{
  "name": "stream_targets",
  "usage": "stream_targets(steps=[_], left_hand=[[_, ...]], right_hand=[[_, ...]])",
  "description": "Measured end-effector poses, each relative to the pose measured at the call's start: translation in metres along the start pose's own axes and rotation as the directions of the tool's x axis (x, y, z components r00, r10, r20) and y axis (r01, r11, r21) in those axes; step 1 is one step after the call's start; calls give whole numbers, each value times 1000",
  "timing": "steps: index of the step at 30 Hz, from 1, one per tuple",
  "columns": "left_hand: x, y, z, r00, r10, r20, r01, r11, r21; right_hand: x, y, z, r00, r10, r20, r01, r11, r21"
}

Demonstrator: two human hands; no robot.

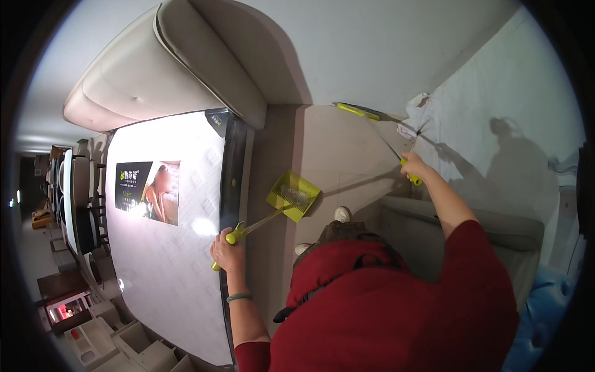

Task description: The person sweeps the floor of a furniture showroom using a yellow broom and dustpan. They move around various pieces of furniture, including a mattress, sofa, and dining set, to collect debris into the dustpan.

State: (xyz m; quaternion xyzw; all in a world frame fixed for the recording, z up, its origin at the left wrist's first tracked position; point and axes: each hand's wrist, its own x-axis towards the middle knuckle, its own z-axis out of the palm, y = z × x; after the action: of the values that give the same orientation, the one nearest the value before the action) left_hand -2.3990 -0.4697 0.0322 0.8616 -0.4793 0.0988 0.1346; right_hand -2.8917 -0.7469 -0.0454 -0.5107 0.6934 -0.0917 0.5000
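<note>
My left hand grips the yellow-green handle of a long-handled dustpan, beside the edge of a mattress. The pan is yellow-green with a row of comb teeth, and some greyish debris shows inside it. With my right hand I hold the green grip of a broom. Its yellow-green head with dark bristles lies along the foot of the wall, left of a gathered white cloth.
A plastic-wrapped mattress with a printed label sits left, against a padded beige headboard. A grey upholstered seat stands near my right side. White sheeting hangs at the right. Chairs and drawer units stand beyond the mattress.
</note>
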Motion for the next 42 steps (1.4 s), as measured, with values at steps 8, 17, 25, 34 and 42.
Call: stream_targets(steps=[8,17,25,34,42], left_hand=[[-19,-3,0,999,-3,50,2,1000,18],[-7,5,-3,998,-41,51,39,999,38],[-9,7,0,997,-60,48,60,998,3],[-11,14,0,999,-18,40,17,1000,17],[-18,11,-4,997,-77,23,76,997,26]], right_hand=[[11,54,58,999,46,22,-40,976,-212],[-59,3,47,991,-33,130,29,999,33],[21,-80,87,954,-211,215,226,973,-50],[81,-71,149,950,-272,153,311,772,-555],[-10,-135,88,932,-183,311,271,925,-267]])
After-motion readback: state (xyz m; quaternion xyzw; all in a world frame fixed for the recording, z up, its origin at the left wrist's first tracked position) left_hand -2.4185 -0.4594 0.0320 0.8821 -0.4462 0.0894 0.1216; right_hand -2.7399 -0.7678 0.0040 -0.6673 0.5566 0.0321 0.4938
